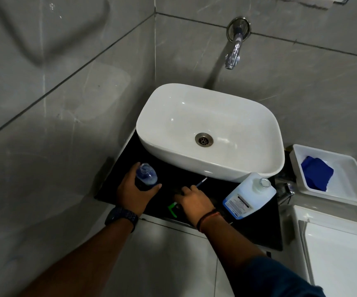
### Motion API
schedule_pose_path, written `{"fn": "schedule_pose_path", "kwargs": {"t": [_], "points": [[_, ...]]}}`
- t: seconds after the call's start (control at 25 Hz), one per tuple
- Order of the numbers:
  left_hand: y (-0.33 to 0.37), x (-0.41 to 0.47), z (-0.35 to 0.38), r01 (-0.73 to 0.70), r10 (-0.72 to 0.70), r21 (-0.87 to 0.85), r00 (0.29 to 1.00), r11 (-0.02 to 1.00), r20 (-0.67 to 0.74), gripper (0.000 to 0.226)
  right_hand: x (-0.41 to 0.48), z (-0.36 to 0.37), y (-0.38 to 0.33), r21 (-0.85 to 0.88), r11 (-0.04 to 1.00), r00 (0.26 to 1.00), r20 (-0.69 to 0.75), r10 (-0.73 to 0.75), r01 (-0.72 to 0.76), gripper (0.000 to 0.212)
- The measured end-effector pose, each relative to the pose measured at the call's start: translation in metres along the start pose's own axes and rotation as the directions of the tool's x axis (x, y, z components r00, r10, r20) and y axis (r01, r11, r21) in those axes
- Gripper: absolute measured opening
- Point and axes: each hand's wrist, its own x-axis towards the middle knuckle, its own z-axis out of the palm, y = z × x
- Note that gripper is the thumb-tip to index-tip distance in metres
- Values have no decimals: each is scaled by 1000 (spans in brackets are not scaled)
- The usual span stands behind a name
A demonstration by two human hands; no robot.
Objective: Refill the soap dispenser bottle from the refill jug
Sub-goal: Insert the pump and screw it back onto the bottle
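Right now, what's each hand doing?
Left hand: closed around the soap bottle, which has no cap.
Right hand: resting on the pump on the counter; grip cannot be told.

Tiled bathroom: washbasin (209, 129), wall tap (234, 54)
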Motion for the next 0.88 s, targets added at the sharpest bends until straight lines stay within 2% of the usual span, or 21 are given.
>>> {"fn": "schedule_pose_path", "kwargs": {"t": [0.08, 0.16, 0.2, 0.28, 0.36, 0.4, 0.48, 0.56, 0.72, 0.88], "points": [[1, 1, -2, -12, 12, -9, 1000, 1000, -5, 78, -1, -3, -2, 87, 995, 991, -122, 53, -42, 34], [3, 3, -8, -23, 23, -39, 1000, 999, -13, 75, -3, -19, -8, 338, 941, 927, -342, 153, -31, 32], [5, 3, -11, -33, 33, -53, 999, 998, -14, 75, -4, -33, -13, 479, 878, 872, -439, 216, 24, 31], [15, 2, -16, -42, 43, -64, 999, 997, 3, 76, -3, -69, -23, 645, 748, 720, -593, 359, 158, 25], [34, -1, -20, -41, 42, -69, 999, 997, 15, 78, 1, -115, -28, 764, 584, 586, -614, 529, 274, 19], [44, -4, -19, -49, 50, -64, 999, 997, 13, 78, 2, -139, -30, 809, 481, 560, -584, 587, 338, 17], [68, -9, -20, -73, 73, -55, 997, 996, 4, 77, 0, -180, -30, 822, 337, 532, -557, 638, 459, 16], [92, -14, -21, -97, 97, -57, 995, 994, 10, 76, -5, -209, -31, 793, 290, 512, -578, 635, 535, 13], [126, -20, -25, -149, 150, -46, 989, 988, 15, 76, -17, -234, -34, 758, 284, 525, -623, 580, 586, 15], [150, -28, -33, -158, 161, -54, 986, 986, 42, 67, -23, -234, -32, 783, 348, 573, -617, 539, 515, 16]]}}
